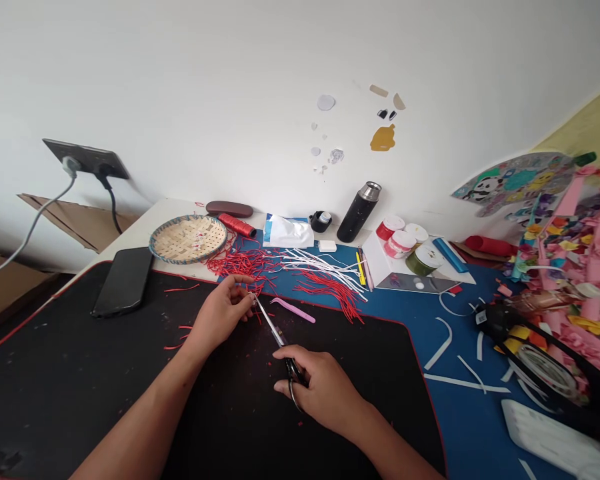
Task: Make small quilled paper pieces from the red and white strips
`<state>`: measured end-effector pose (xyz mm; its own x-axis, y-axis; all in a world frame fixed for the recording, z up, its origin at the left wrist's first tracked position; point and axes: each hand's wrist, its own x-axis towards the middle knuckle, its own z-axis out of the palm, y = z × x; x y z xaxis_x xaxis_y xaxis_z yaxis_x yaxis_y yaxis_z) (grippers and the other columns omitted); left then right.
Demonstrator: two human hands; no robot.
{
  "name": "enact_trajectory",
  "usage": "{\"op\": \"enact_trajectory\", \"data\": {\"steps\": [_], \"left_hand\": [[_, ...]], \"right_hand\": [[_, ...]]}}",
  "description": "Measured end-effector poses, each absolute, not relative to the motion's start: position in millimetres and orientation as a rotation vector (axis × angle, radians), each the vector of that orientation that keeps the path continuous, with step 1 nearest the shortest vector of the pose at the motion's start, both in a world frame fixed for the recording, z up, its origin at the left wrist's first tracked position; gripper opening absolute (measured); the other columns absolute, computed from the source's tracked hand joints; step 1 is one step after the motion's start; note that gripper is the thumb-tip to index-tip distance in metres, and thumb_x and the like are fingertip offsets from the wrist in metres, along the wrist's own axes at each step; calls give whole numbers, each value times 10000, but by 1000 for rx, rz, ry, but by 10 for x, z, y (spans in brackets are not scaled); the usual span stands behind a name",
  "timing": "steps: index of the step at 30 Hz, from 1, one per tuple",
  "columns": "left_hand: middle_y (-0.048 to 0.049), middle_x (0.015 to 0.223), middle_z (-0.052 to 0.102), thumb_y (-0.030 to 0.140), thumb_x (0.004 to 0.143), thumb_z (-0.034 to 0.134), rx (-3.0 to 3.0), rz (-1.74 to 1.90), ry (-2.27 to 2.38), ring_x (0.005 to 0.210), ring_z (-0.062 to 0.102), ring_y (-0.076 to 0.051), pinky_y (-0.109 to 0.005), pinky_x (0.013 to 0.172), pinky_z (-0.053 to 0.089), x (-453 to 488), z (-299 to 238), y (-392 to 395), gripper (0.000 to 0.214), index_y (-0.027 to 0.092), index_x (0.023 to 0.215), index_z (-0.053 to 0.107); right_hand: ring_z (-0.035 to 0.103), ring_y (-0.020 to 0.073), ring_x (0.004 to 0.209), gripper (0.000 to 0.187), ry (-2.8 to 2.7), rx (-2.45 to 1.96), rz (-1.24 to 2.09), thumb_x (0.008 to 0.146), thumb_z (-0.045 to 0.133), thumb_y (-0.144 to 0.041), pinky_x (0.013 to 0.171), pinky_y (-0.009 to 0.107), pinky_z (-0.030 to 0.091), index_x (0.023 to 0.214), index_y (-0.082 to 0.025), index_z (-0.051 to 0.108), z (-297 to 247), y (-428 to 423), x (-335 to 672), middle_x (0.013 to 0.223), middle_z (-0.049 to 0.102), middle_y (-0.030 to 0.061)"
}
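My right hand (325, 387) grips a pair of scissors (279, 335), with fingers in the black handles and the slim blades pointing up and left. At the blade tips, my left hand (225, 310) is closed in a pinch on something small and pale that I cannot make out. Red cords (245, 263) lie just beyond the left fingers, and a few short red pieces (180, 337) are beside the left wrist. Pink tweezers (296, 311) rest on the black mat (220, 413) to the right of the blades. White cords (325, 264) lie farther back.
Along the wall stand a woven basket (187, 240), a red thread spool (237, 225), a tissue pack (289, 231), a black flask (359, 212) and several lidded jars (401, 244). A phone (123, 281) lies left. White paper strips (465, 383) and a black-framed object (540, 360) are right.
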<state>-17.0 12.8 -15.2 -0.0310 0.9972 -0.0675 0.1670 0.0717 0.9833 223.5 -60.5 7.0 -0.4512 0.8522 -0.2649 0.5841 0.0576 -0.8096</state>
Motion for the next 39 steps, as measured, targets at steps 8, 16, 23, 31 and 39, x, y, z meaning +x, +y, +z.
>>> {"op": "enact_trajectory", "data": {"steps": [8, 16, 23, 31, 39], "left_hand": [[43, 694, 658, 486, 794, 744, 1203, 1135, 1376, 543, 632, -171, -271, 504, 501, -162, -113, 152, 445, 211, 1107, 587], [36, 690, 661, 501, 792, 746, 1214, 1157, 1379, 557, 651, -183, -276, 505, 512, -148, -111, 145, 441, 219, 1097, 595], [34, 696, 662, 480, 816, 709, 1238, 1129, 1378, 565, 629, -180, -276, 517, 499, -139, -94, 131, 414, 222, 1113, 582], [49, 687, 640, 496, 810, 705, 1254, 1117, 1396, 569, 635, -188, -280, 522, 499, -132, -85, 122, 415, 236, 1109, 580], [56, 682, 622, 482, 810, 715, 1238, 1136, 1388, 555, 619, -177, -274, 514, 485, -134, -122, 129, 429, 224, 1124, 577]], "right_hand": [[386, 101, 588, 444, -1869, -1429, 1489, 796, 824, -268, 573, 222, 317, 1233, -289, 746, -11, -611, 2251, 675, 477, -82], [409, 98, 594, 535, -1826, -1420, 1547, 753, 860, -248, 582, 213, 343, 1269, -307, 733, 40, -616, 2245, 698, 533, -88], [423, 99, 601, 563, -1859, -1436, 1551, 749, 868, -249, 589, 211, 347, 1287, -325, 720, 110, -606, 2246, 696, 539, -94], [396, 94, 574, 509, -1863, -1429, 1518, 738, 888, -291, 558, 218, 313, 1225, -288, 739, 36, -599, 2244, 656, 509, -98], [395, 81, 490, 443, -1750, -1444, 1622, 786, 857, -333, 494, 219, 290, 1205, -271, 727, -35, -583, 2249, 620, 444, -101]]}}
